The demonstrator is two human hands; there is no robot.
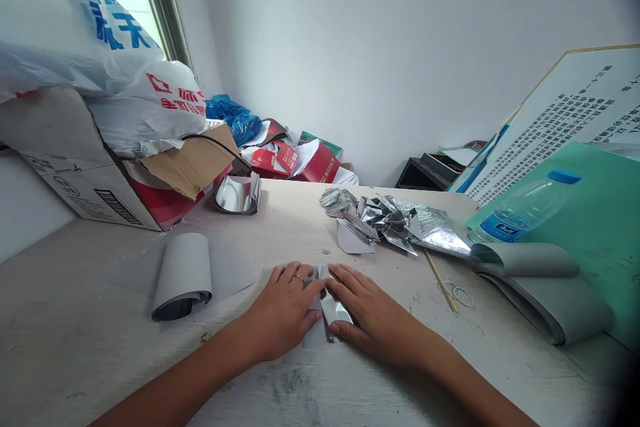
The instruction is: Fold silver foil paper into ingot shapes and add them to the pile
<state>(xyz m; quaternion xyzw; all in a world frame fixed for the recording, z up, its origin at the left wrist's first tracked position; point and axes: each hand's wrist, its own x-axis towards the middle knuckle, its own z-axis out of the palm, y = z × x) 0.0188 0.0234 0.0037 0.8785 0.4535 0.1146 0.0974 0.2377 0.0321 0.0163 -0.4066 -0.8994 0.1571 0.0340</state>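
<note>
Silver foil strip (331, 310) – long axis near-far; L hand (283, 310) + R hand (373, 320) flat – pressing it.

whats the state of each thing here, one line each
left hand: flat, fingers pressing the silver sheet
right hand: flat, fingers on the same sheet
silver sheet: creased, pinned under both hands' fingers
grey roll: curled up, on its side
water bottle: capped, lying on its side
cardboard box: flaps open
silver pieces: folded, heaped

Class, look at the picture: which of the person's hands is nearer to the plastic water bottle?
Right. The right hand lies down-left of the water bottle; the left hand sits farther left, beyond it.
</note>
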